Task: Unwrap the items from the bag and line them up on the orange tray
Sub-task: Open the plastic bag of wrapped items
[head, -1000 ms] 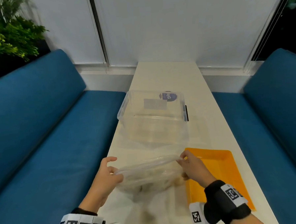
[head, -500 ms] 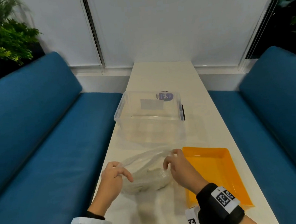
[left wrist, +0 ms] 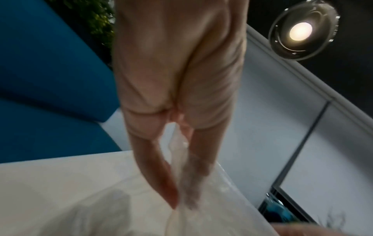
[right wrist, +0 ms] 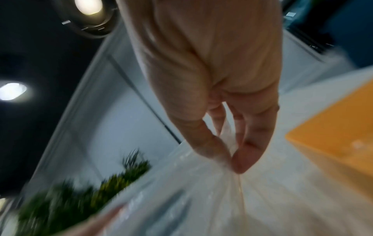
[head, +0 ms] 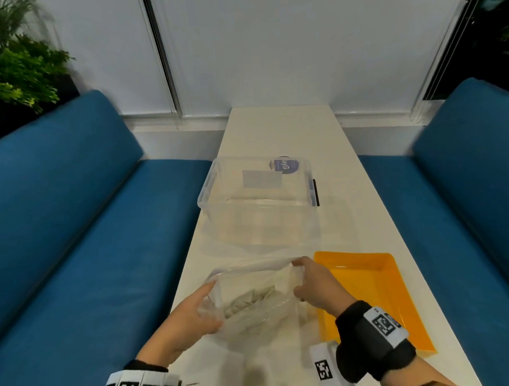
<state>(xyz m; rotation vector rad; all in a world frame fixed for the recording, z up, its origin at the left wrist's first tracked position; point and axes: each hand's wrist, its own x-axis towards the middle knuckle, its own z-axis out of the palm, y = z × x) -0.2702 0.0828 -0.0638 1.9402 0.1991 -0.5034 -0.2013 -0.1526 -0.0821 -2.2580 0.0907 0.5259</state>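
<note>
Lower centre of frame: clear bag [head: 254, 299] on worktop [head: 282, 132], just left of orange tray [head: 382, 283]. Left hand [head: 192, 317] pinches its left edge, right hand [head: 317, 284] pinches right edge. Wrapped items [head: 247, 301] inside.

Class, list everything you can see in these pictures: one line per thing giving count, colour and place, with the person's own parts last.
Plastic bag: one, clear, near end of table, pale items inside.
Orange tray: one, right of the bag.
Storage bin: one, clear, beyond the bag.
Table: one, white, between the benches.
Benches: two, blue, either side.
Plant: one, green, far left.
Left hand: grip on bag's left edge.
Right hand: grip on bag's right edge.
</note>
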